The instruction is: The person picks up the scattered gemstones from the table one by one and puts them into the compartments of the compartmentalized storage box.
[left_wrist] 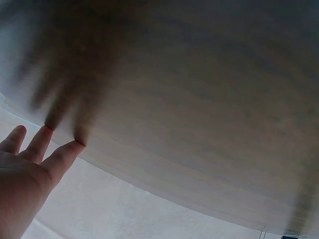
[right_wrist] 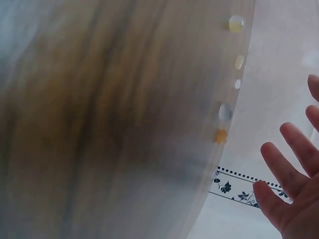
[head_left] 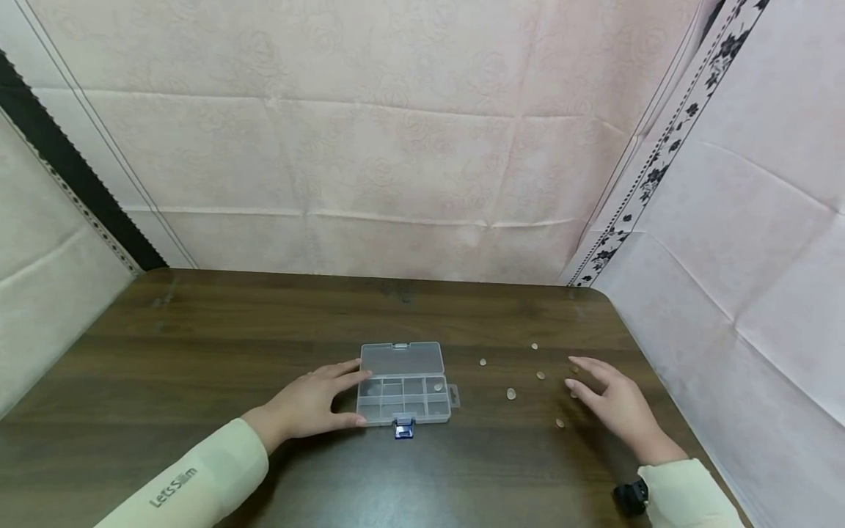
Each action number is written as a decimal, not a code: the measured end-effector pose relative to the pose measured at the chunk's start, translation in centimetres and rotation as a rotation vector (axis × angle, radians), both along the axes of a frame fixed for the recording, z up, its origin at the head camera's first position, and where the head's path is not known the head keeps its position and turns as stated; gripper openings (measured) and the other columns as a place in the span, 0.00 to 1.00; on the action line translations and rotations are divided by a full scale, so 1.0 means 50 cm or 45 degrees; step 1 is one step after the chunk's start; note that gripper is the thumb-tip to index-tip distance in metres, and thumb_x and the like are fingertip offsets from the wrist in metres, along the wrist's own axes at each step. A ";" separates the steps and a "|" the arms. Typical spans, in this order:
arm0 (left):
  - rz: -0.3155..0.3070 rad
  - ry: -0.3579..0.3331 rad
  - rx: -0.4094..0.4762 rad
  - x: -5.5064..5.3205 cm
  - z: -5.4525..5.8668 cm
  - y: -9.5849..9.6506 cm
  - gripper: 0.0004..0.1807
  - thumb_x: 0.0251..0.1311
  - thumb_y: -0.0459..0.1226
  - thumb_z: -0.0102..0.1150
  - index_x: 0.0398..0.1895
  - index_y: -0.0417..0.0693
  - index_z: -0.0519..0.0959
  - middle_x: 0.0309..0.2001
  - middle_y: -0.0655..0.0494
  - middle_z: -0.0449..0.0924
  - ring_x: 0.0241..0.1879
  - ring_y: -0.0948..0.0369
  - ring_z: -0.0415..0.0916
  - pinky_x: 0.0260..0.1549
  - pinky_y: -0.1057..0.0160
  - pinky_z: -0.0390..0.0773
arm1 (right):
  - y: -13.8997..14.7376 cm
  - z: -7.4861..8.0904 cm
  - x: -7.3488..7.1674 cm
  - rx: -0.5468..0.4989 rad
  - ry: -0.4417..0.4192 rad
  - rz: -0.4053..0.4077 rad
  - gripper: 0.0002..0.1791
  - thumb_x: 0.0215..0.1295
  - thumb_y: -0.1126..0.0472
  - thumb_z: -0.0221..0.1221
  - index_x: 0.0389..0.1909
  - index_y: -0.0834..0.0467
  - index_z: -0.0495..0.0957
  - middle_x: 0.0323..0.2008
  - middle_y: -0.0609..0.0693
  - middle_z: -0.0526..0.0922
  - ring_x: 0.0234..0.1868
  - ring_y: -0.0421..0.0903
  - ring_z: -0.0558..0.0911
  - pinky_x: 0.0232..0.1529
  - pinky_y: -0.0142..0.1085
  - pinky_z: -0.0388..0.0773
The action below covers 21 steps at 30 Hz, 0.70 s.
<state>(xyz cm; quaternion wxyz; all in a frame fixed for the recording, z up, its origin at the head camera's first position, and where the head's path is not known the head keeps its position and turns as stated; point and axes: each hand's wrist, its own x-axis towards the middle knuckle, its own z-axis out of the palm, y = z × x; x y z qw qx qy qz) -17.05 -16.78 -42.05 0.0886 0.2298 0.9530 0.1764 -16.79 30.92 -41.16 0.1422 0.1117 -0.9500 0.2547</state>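
A clear plastic compartment box (head_left: 404, 400) lies on the table with its lid (head_left: 403, 359) folded back. My left hand (head_left: 310, 407) holds the box at its left side, index fingertip by the hinge and thumb at the near corner. One small translucent pebble (head_left: 439, 386) sits in a far-right compartment. My right hand (head_left: 617, 403) hovers at the right with thumb and fingers spread apart, holding nothing. Close to its fingertips lie small yellowish pebbles (head_left: 573, 394). In the right wrist view an orange pebble (right_wrist: 221, 136) and a clear pebble (right_wrist: 225, 112) show beside the spread fingers.
Several more pebbles lie between box and right hand, among them a larger pale one (head_left: 511, 394) and a near one (head_left: 560, 423). A blue latch (head_left: 404, 429) juts from the box's front. Pale cloth (head_left: 396, 161) hangs behind the brown wooden table (head_left: 264, 315).
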 end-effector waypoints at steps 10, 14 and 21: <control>-0.005 -0.006 -0.002 -0.002 -0.001 -0.001 0.46 0.51 0.71 0.54 0.72 0.63 0.64 0.74 0.55 0.56 0.70 0.44 0.57 0.61 0.35 0.59 | 0.013 0.003 -0.001 0.009 -0.185 -0.003 0.26 0.64 0.53 0.63 0.59 0.62 0.76 0.58 0.63 0.76 0.61 0.65 0.72 0.56 0.60 0.67; -0.006 -0.007 -0.004 -0.002 0.000 -0.001 0.46 0.50 0.71 0.53 0.71 0.63 0.64 0.74 0.55 0.55 0.70 0.44 0.58 0.61 0.35 0.59 | 0.017 0.004 -0.003 0.025 -0.248 -0.007 0.27 0.65 0.52 0.62 0.60 0.61 0.75 0.59 0.63 0.76 0.61 0.66 0.71 0.56 0.61 0.68; -0.008 -0.007 0.004 -0.002 -0.001 -0.001 0.46 0.51 0.71 0.54 0.71 0.62 0.65 0.74 0.55 0.56 0.69 0.44 0.58 0.61 0.35 0.59 | 0.023 -0.001 -0.006 0.032 -0.321 0.001 0.25 0.62 0.54 0.65 0.57 0.61 0.78 0.57 0.63 0.78 0.58 0.65 0.74 0.54 0.60 0.70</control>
